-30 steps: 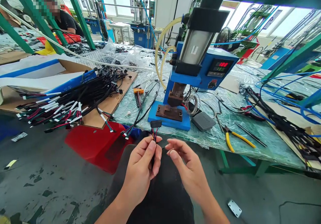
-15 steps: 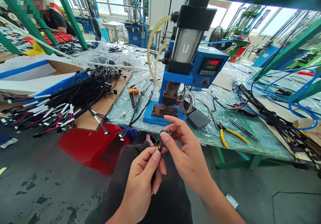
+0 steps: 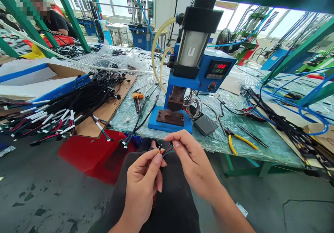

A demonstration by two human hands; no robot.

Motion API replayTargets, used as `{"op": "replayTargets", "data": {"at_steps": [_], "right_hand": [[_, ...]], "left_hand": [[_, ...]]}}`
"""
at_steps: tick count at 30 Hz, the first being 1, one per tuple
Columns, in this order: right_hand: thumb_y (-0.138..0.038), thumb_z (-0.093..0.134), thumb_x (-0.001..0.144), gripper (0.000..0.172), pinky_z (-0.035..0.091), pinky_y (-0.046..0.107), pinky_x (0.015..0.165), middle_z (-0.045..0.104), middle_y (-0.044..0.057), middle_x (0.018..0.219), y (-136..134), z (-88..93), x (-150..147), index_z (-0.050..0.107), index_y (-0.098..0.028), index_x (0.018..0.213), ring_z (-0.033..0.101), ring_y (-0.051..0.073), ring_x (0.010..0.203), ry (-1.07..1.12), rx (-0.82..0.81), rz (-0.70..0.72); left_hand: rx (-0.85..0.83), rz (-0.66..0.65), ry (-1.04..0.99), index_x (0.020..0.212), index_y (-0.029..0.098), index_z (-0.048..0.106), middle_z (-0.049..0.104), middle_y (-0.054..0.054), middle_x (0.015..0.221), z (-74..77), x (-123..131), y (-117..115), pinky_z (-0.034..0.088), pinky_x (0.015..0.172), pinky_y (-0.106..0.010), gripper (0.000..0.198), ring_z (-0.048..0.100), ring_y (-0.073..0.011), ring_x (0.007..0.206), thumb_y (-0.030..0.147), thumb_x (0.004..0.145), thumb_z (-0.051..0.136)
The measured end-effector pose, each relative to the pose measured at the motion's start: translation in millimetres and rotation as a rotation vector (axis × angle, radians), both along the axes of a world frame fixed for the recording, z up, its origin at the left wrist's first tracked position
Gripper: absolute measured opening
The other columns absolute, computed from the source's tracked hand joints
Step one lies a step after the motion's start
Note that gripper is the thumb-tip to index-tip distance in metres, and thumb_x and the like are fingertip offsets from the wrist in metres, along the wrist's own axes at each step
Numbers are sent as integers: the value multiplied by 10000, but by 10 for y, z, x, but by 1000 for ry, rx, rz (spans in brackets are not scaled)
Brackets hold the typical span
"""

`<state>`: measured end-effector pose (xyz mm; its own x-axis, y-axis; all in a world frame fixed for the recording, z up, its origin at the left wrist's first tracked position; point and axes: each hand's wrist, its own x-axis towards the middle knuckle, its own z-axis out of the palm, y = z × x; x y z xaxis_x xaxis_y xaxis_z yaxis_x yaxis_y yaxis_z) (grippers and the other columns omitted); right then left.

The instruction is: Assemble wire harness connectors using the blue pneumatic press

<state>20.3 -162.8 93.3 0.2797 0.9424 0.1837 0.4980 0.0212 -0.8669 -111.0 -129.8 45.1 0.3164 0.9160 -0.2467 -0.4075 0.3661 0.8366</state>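
the worktop [image 3: 273, 153] wears glossy, crinkled clear plastic film. the press [image 3: 198, 78] is smooth blue painted metal with a satin bare-metal cylinder [image 3: 189, 50] and a dull, rusty brown plate [image 3: 170, 117]. the pedal [image 3: 206, 125] is matt grey, ribbed. cardboard [image 3: 109, 109] at the left edge is matt brown. the pliers [image 3: 244, 141] have yellow plastic grips. the wires [image 3: 167, 149] have smooth coloured plastic coats. the floor [image 3: 39, 191] is rough, stained.

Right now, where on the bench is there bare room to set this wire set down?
Two mostly bare patches of the table for the wire set: between the yellow pliers and the black cable bundle, and between the cardboard sheet and the press base. The harness pile and pedal areas are crowded.
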Motion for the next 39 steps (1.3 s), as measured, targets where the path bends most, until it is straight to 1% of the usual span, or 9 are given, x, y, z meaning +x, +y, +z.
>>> {"op": "replayTargets", "data": {"at_steps": [3, 7, 10, 17, 22, 27, 32, 35, 39], "right_hand": [[-313, 476, 1003, 180, 454, 261, 909, 590, 21, 1152, 1, 65, -15, 631, -278, 1088, 570, 153, 1080, -57, 41, 26], [-308, 612, 926, 74, 474, 247, 852, 582, 30, 1152, 25, 134, -45, 649, -245, 935, 580, 165, 1073, -122, 48, 27], [-299, 582, 950, 136, 479, 241, 823, 608, 22, 1102, 44, 125, -41, 653, -234, 854, 602, 146, 1004, -99, 44, 17], [-326, 533, 984, 202, 475, 284, 909, 658, 33, 1064, 58, 35, 28, 676, -226, 882, 610, 163, 1018, 52, 16, 36], [-361, 543, 971, 232, 496, 281, 818, 660, 29, 958, 57, 72, 21, 620, -209, 813, 616, 164, 909, 85, -35, 30], [-395, 555, 959, 248, 519, 247, 693, 633, 18, 895, 65, 96, -1, 618, -212, 803, 614, 150, 813, 178, -60, 30], [-377, 562, 955, 230, 509, 235, 669, 621, 9, 911, 80, 43, 14, 603, -209, 804, 605, 133, 782, 192, -28, -7], [-364, 556, 960, 226, 497, 237, 689, 628, 6, 890, 79, 35, 27, 609, -207, 806, 598, 133, 788, 158, -39, -6], [-363, 557, 962, 224, 487, 243, 690, 643, 6, 863, 72, 68, 42, 631, -207, 820, 600, 134, 772, 136, -47, 2]], "left_hand": [[51, 22, 39, 897, 183, 766, 646, 9, 660, -20, 5, 4, 321, 332, -147, 278, 447, -20, 348, 407, 737, 802], [155, 4, 93, 864, 169, 765, 585, 25, 557, -29, 24, 1, 323, 353, -140, 262, 445, -29, 365, 414, 771, 773], [178, -8, 104, 899, 170, 760, 618, 10, 620, -37, 36, 1, 340, 361, -152, 264, 455, -32, 377, 412, 793, 751], [127, -47, 85, 912, 159, 727, 598, 17, 659, -2, 30, 2, 325, 349, -154, 272, 436, -26, 378, 414, 818, 719], [176, -80, 138, 949, 175, 699, 622, 12, 674, 59, 37, 31, 316, 347, -148, 281, 468, -36, 385, 426, 823, 708], [238, -61, 199, 858, 174, 672, 601, 21, 616, 98, 58, 75, 330, 344, -154, 265, 512, -60, 386, 437, 834, 689], [249, -136, 239, 854, 175, 643, 676, -27, 787, 63, 32, 78, 391, 376, -179, 263, 545, -68, 437, 438, 864, 652], [261, -170, 240, 913, 177, 650, 658, -14, 726, 66, 18, 97, 425, 410, -188, 270, 556, -82, 461, 444, 874, 639], [244, -196, 219, 965, 176, 660, 629, 10, 640, 117, 34, 153, 404, 395, -181, 285, 540, -84, 440, 445, 873, 644]]}}
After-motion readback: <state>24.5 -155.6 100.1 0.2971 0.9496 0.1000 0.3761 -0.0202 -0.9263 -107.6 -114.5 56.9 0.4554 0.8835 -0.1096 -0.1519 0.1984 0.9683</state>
